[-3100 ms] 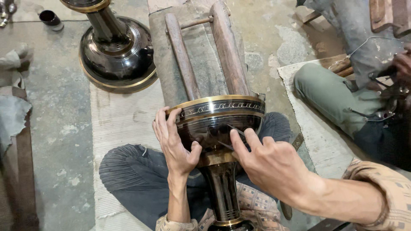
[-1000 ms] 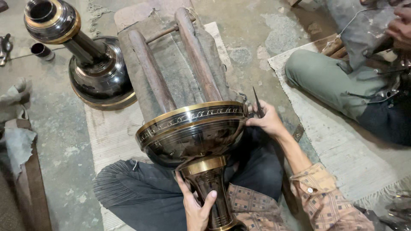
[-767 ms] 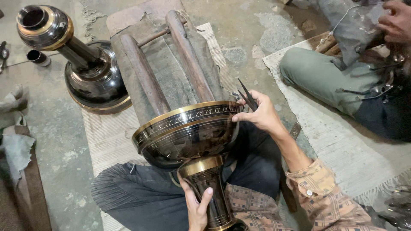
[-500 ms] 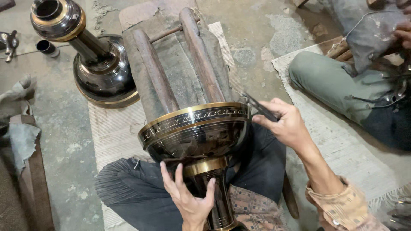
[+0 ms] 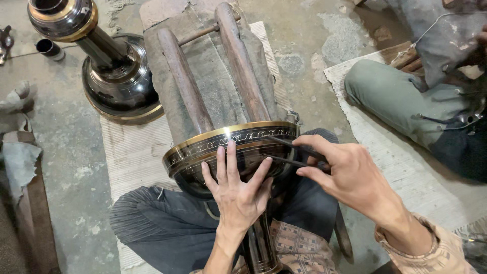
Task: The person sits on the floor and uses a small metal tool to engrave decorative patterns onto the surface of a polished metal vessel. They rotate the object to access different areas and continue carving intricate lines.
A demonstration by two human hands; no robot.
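At the far left, crumpled grey cloths lie on the concrete floor, partly cut off by the frame edge. Beside them stands a second dark metal vessel with brass bands, its top cropped. A cloth-covered wooden cradle of two rails stretches up the middle. In the person's lap, the black goblet-shaped vessel with a brass rim leans against that cradle; its stem is mostly hidden under the left hand, which lies open, fingers spread flat on the bowl. The right hand pinches a thin pair of metal dividers, tips touching the engraved band. At the right, a co-worker's knee shows; their hands are cut off.
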